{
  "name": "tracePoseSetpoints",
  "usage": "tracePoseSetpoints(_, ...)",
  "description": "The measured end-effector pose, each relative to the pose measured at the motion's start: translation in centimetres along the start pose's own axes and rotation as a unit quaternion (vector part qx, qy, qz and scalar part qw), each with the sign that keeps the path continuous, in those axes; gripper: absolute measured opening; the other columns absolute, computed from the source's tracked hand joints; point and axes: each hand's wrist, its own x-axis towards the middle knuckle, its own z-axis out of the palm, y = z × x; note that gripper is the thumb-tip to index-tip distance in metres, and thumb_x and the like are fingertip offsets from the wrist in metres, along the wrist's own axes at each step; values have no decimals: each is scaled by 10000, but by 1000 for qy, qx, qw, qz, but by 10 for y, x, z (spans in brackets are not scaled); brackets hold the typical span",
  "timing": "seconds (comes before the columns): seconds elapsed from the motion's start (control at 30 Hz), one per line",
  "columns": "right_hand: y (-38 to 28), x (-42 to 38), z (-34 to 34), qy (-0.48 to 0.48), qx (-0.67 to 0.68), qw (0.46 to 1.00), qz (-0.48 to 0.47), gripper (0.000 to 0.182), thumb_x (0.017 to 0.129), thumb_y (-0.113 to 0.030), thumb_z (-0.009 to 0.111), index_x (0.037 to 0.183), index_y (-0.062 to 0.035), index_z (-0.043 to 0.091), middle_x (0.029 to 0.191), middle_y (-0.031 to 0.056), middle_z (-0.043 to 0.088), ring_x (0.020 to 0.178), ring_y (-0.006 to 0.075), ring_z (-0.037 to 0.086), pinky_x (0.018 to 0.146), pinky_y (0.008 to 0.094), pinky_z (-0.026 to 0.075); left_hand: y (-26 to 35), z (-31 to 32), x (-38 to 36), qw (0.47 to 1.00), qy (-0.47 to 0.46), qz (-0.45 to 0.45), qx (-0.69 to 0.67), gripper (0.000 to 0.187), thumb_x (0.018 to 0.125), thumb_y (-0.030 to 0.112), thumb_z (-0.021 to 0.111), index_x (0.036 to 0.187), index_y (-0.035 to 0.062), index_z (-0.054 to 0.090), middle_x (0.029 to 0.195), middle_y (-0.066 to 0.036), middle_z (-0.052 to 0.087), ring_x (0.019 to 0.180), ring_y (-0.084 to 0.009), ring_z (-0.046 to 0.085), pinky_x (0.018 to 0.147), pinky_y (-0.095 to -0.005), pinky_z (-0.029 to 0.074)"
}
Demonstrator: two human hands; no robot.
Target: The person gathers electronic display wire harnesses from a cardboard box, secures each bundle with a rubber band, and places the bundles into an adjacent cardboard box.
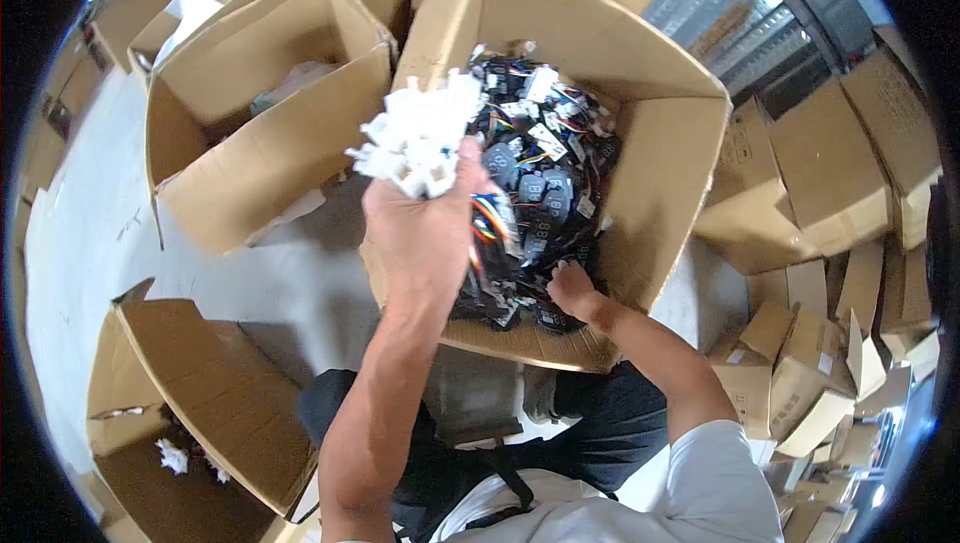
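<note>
My left hand [415, 238] is closed around a bunch of wire connectors [420, 138] with white plastic housings, held up over the left side of a large open cardboard box [655, 183]. Multicoloured wires [492, 218] hang below that hand. Inside the box lies a heap of black display modules [545, 188] with grey digit faces, tangled with cables and white plugs. My right hand [575, 291] reaches into the near right part of the heap with its fingers curled. What those fingers grip, if anything, is hidden.
Another open carton [280, 163] stands to the left, with some contents at its bottom. At the lower left, a carton [210, 393] holds a few white pieces [173, 456]. Stacked cartons [800, 183] line the right side. My knees are close to the box's near edge.
</note>
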Motion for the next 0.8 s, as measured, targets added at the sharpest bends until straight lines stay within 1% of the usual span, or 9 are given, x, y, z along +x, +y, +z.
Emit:
tracePoseSetpoints(0.1, 3, 8, 25, 58, -36, 997, 19, 138, 789, -126, 616, 782, -104, 752, 848, 113, 695, 875, 314, 637, 868, 441, 443, 1, 3, 4, 998, -5, 18, -51, 87, 928, 71, 694, 960, -6, 670, 761, -42, 657, 680, -121, 635, 624, -269, 532)
tracePoseSetpoints(0.27, 56, 1, -84, -306, 165, 938, 0, 214, 797, -163, 614, 895, -8, 723, 941, 183, 712, 883, 388, 677, 799, 484, 533, 4, 2, 9, 998, -3, 11, -69, 108, 914, 40, 698, 1000, -12, 658, 792, -32, 662, 657, -106, 612, 612, -262, 518)
tracePoseSetpoints(0.37, 125, -41, -117, -54, 285, 956, 39, 277, 913, -269, 578, 1027, -39, 683, 918, 190, 699, 867, 376, 664, 832, 451, 512, 6, 3, 11, 998, -7, 6, -67, 128, 909, 12, 692, 1025, -24, 655, 797, -29, 668, 660, -96, 601, 608, -255, 504)
tracePoseSetpoints(0.4, 117, -52, -190, -80, 346, 929, 104, 256, 941, -247, 573, 1033, -23, 654, 860, 154, 698, 842, 345, 656, 839, 425, 500, 6, 4, 9, 998, -14, 6, -61, 119, 909, 8, 689, 1019, -27, 661, 803, -28, 670, 665, -95, 604, 613, -254, 505)
tracePoseSetpoints(0.5, 115, -71, -222, 97, 641, 737, 192, 263, 1018, -267, 550, 994, -18, 629, 816, 44, 678, 806, 160, 634, 807, 320, 492, 3, 14, 4, 997, -33, 10, -74, 106, 911, 3, 680, 1008, -40, 674, 837, -38, 685, 702, -104, 631, 652, -253, 527)
tracePoseSetpoints(0.57, 91, -69, -235, 211, 668, 694, 163, 208, 1031, -245, 552, 962, -60, 619, 815, 31, 649, 782, 130, 619, 763, 299, 509, -3, 21, 0, 998, -31, -21, -59, 106, 910, 1, 679, 1006, -43, 679, 870, -50, 699, 753, -120, 654, 707, -265, 549)
tracePoseSetpoints(0.6, 79, -68, -238, 202, 708, 663, 135, 270, 1036, -283, 538, 961, -34, 612, 804, 34, 653, 808, 127, 619, 804, 294, 497, -9, 22, -3, 996, -47, -37, -60, 116, 905, 2, 688, 1012, -40, 680, 888, -58, 705, 800, -131, 665, 761, -277, 556)
tracePoseSetpoints(0.7, 46, -68, -251, 218, 722, 654, 58, 295, 1046, -292, 511, 941, -32, 603, 827, 31, 641, 834, 135, 626, 822, 310, 506, -30, 29, -12, 988, -87, -90, -87, 120, 905, 20, 702, 1014, -28, 684, 899, -58, 712, 815, -130, 663, 764, -286, 549)
tracePoseSetpoints(0.8, 19, -64, -255, 304, 661, 682, 77, 276, 1047, -271, 514, 955, -26, 602, 819, 23, 637, 814, 128, 616, 778, 295, 497, -29, 33, -21, 971, -127, -162, -120, 166, 951, 65, 655, 1089, -30, 654, 942, -83, 716, 859, -172, 690, 788, -311, 551)
